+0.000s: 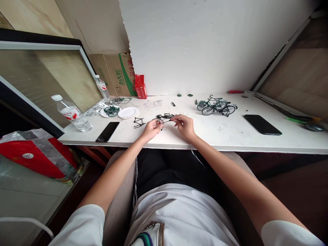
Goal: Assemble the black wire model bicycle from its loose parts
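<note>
Near the front edge of the white table (210,135), my left hand (151,130) pinches a small silver-and-black model bicycle part (161,122) whose shape is too small to make out. My right hand (185,127) is closed on a thin dark rod (167,121) that reaches left to this part. Just behind my fingers lie black model pieces (167,115). A small black bicycle frame (139,122) lies left of my left hand. Two model bicycles, a black one (220,108) and a green one (203,105), stand to the right.
Green wheels (111,110) lie on a paper plate beside stacked white plates (128,112). Phones lie at left (107,132) and right (262,124). Water bottles (73,114), a red box (140,87), a clear plastic tray (153,104) and a cardboard carton (114,73) stand around.
</note>
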`<move>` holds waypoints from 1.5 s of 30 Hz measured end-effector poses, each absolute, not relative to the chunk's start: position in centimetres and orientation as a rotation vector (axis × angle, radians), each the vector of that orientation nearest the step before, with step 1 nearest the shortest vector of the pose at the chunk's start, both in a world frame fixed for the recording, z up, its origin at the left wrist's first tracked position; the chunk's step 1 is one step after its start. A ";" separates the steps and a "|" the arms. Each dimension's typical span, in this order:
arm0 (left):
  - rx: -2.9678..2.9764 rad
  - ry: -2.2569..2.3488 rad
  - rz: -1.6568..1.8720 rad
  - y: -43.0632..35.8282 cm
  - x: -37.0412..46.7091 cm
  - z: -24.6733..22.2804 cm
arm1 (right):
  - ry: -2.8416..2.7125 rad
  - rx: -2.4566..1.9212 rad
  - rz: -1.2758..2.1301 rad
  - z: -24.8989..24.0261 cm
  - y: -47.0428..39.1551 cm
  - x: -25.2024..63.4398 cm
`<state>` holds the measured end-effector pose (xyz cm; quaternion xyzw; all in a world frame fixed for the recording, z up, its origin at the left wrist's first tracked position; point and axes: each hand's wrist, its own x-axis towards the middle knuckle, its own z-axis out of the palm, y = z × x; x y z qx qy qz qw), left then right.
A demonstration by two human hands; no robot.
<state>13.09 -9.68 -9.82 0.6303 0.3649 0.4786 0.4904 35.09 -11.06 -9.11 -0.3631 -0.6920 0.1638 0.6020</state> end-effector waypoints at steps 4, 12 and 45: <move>1.522 0.890 1.160 -9.5 13.1 -10.0 | -1.614 -0.844 0.385 -9.1 -11.1 35.1; 1.515 0.896 1.171 -9.5 13.2 -10.0 | -1.610 -0.858 0.376 -9.1 -11.1 35.0; 1.482 0.968 1.281 -9.1 13.1 -10.6 | -1.827 -1.001 0.242 -8.6 -11.9 34.7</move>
